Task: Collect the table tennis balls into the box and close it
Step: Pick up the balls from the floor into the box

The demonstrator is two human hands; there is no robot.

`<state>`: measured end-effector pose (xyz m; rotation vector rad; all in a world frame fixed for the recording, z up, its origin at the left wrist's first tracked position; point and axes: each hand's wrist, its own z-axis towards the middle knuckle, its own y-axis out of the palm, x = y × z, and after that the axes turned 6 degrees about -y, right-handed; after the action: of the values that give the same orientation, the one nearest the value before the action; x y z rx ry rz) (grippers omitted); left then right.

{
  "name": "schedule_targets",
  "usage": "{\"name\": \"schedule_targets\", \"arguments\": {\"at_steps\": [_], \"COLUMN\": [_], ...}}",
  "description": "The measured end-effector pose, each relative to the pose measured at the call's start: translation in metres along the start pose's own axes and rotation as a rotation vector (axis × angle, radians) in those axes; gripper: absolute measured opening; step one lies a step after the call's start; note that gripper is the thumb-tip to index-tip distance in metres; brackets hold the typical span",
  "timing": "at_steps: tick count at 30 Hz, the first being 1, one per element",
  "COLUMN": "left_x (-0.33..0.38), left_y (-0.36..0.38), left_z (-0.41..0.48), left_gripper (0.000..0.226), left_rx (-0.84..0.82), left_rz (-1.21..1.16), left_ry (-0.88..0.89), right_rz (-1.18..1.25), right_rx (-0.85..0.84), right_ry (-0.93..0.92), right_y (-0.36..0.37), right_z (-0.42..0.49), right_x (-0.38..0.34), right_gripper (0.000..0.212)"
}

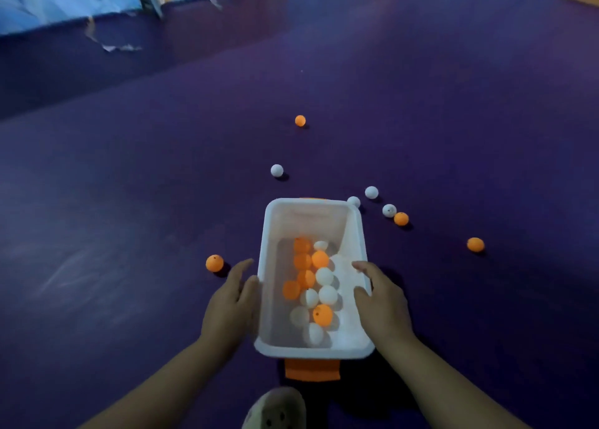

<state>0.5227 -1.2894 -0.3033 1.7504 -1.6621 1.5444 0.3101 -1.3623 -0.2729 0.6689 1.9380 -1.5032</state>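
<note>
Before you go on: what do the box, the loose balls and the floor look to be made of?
Box: likely thin, semi-matte translucent white plastic; the balls inside show dimly through its walls. Orange clip at the near end: opaque plastic, probably. Loose balls, such as the orange ball by the left hand: smooth matte plastic, by their even colour and soft highlights. Floor: purple, dull, finely textured, perhaps rubber or vinyl matting; the image is too blurred to say.

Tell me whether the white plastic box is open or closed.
Open. The white plastic box has no lid on top, so the orange and white balls inside show. No lid is visible; only an orange latch at its near end.
</note>
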Motion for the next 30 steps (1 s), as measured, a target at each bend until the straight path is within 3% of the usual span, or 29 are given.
{"name": "schedule_targets", "arguments": {"at_steps": [4, 8, 11, 18, 21, 23, 25, 27, 30], "left_x": [-0.033, -0.052, -0.062, -0.073, -0.032, 0.004, 0.027, 0.032, 0.033], "left_y": [-0.013, -0.019, -0.022, -0.021, -0.018, -0.015, -0.011, -0.003, 0.008], "left_z": [0.07, 0.12, 0.136, 0.153, 0.144, 0.13, 0.119, 0.122, 0.135], "left_gripper": [0.034, 0.044, 0.044, 0.043, 0.038, 0.03, 0.031, 0.044, 0.044], "left_rx": [0.213, 0.208, 0.194, -0.001, 0.122, 0.111, 0.021, -0.013, -0.014], "left_rz": [0.255, 0.584, 0.666, 0.625, 0.252, -0.008, 0.036, 0.258, 0.423], "left_ry": [0.006, 0.025, 0.017, 0.108, 0.148, 0.191, 0.338, 0.496, 0.58], "right_rz": [0.01, -0.007, -0.006, 0.007, 0.015, 0.018, 0.013, -0.009, -0.028], "right_rx": [-0.019, -0.025, -0.023, 0.001, 0.004, 0.0, -0.007, -0.014, -0.04], "right_ry": [0.0, 0.014, 0.047, 0.07, 0.061, 0.058, 0.058, 0.05, 0.035], "right_y": [0.026, 0.043, 0.051, 0.063, 0.064, 0.065, 0.065, 0.063, 0.059], "right_z": [0.033, 0.06, 0.072, 0.084, 0.085, 0.087, 0.09, 0.094, 0.098], "right_x": [-0.004, -0.007, -0.007, -0.009, -0.009, -0.008, -0.008, -0.007, -0.004], "right_gripper": [0.044, 0.045, 0.045, 0.044, 0.044, 0.044, 0.044, 0.044, 0.046]}}
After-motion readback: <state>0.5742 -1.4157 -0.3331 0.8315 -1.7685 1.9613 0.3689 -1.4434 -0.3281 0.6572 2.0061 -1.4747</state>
